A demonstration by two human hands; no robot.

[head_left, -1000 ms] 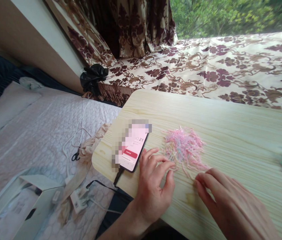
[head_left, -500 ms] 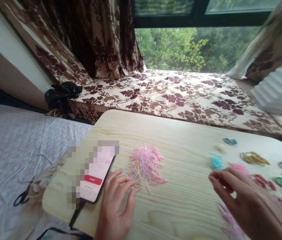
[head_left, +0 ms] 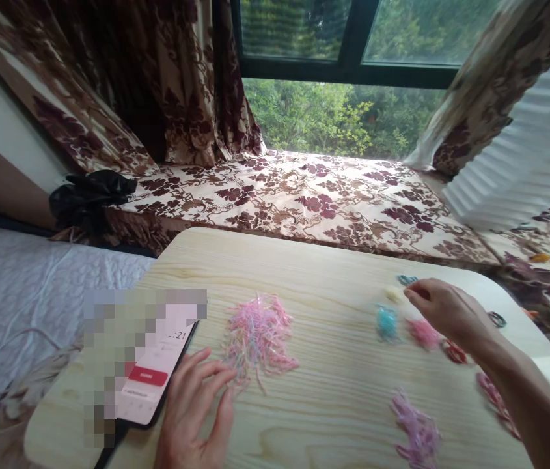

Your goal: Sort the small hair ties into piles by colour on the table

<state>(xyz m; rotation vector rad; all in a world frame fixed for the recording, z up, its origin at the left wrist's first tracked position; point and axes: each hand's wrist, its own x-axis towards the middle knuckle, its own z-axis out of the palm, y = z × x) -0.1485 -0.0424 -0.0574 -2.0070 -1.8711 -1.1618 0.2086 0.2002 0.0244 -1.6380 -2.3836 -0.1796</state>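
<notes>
Some right-hand fingers hidden

The table fills the lower middle of the frame, with the phone on its left end, the left hand just right of the phone, and the pile above and right of that hand. Small bundles lie across the table's right half, the right hand among the upper ones. Behind the table, the sill crosses mid-frame below the window at top centre, curtains at upper left and upper right, the bag at the sill's left end, the bed at the left edge.
</notes>
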